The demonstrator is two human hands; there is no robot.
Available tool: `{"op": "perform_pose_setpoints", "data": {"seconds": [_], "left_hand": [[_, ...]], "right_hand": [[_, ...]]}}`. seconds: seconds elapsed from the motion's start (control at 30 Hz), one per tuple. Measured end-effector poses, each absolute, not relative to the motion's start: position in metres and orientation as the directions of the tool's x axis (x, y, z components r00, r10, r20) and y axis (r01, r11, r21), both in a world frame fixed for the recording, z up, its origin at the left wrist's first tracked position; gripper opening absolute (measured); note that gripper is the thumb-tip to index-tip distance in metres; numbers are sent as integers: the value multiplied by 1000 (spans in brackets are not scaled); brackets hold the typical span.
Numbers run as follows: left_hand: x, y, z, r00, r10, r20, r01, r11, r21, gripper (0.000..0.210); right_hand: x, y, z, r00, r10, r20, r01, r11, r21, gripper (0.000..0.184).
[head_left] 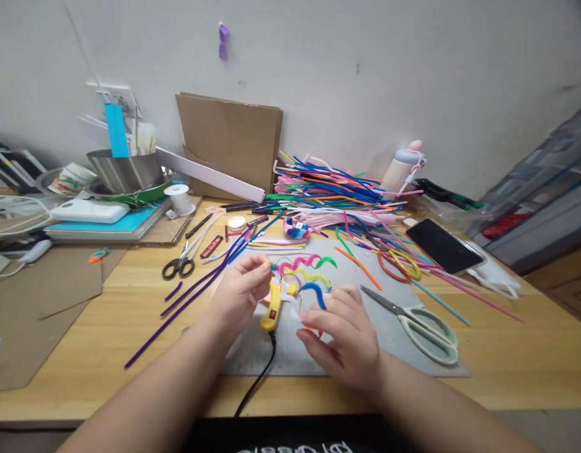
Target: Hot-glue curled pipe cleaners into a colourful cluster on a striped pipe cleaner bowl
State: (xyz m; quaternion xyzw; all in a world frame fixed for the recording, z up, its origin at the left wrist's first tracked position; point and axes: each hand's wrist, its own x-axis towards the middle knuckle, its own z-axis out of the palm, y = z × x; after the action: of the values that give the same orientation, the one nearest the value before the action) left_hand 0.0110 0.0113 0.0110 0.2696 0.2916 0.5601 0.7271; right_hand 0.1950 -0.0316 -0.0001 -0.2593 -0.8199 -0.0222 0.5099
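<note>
My left hand (245, 289) is closed in a pinch on the gathered end of a bunch of coiled pipe cleaners. From it spread a pink coil (299, 262), a green tip (328, 262), a yellow coil (313, 275) and a blue coil (315, 292). My right hand (344, 330) is beside the blue coil, fingers curved and thumb apart; a bit of red shows in the gap. Whether it touches the coils is hard to make out. Beneath the bunch, between the hands, lies a yellow glue gun (273, 308) with a black cord.
Large scissors (425, 327) lie right of my right hand on the grey mat (384, 352). Small black scissors (179, 265) and purple pipe cleaners (177, 308) are on the left. Behind are a pipe cleaner pile (328, 189), a phone (444, 245) and a bottle (398, 170).
</note>
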Motion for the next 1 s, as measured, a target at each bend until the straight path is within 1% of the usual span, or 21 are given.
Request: {"op": "perform_pose_setpoints", "data": {"seconds": [0.07,0.1,0.2,0.27,0.33,0.4,0.47,0.53,0.6,0.63,0.67,0.7,0.73,0.8,0.83,0.9,0.93,1.0], "left_hand": [[7,12,16,156,986,-50,-624,138,770,17],[5,12,18,118,993,5,-595,67,801,16],[1,11,22,-23,978,209,-425,-199,883,10],[1,7,23,-112,938,329,-276,-348,896,6],[2,1,23,-166,886,432,-127,-454,882,9],[3,-3,22,-162,840,518,-4,-526,851,14],[2,-3,19,-112,766,633,110,-624,774,18],[0,-1,18,-33,666,745,212,-724,657,20],[-2,2,17,49,573,818,279,-794,540,22],[-4,3,18,82,542,836,302,-813,498,23],[-5,3,19,110,512,852,321,-830,457,24],[-6,2,20,140,483,864,339,-844,416,24],[-6,2,21,171,452,875,357,-856,373,25],[-6,-1,21,250,385,888,389,-880,272,27],[-6,-2,21,296,347,890,395,-893,216,26],[-4,-4,20,391,281,876,386,-914,121,24],[-3,-5,19,431,258,865,376,-922,88,23],[-1,-6,17,492,229,840,350,-936,50,20]], "right_hand": [[201,-30,-1,-325,367,872,428,879,-211,27],[204,-30,-3,-295,360,885,406,886,-225,31],[209,-27,-9,-118,384,916,332,884,-328,38],[208,-26,-10,-15,425,905,351,850,-393,38],[205,-25,-8,-24,475,880,430,799,-420,37],[202,-25,-3,-114,520,846,511,762,-399,33],[200,-25,2,-196,519,832,528,771,-357,28],[202,-26,6,-237,484,842,498,805,-322,25],[204,-27,7,-270,464,844,459,832,-310,24],[206,-26,6,-266,468,843,442,836,-325,25],[207,-25,4,-225,486,844,424,829,-365,25],[208,-23,2,-149,521,841,400,809,-430,25],[209,-21,1,-47,573,818,364,773,-520,25],[210,-14,-2,127,715,687,227,654,-722,21],[210,-10,-2,154,791,592,137,576,-806,18],[210,-1,-2,97,909,405,-28,409,-912,17],[210,3,-2,56,941,334,-91,337,-937,17],[211,7,-1,14,967,253,-165,252,-954,16]]}}
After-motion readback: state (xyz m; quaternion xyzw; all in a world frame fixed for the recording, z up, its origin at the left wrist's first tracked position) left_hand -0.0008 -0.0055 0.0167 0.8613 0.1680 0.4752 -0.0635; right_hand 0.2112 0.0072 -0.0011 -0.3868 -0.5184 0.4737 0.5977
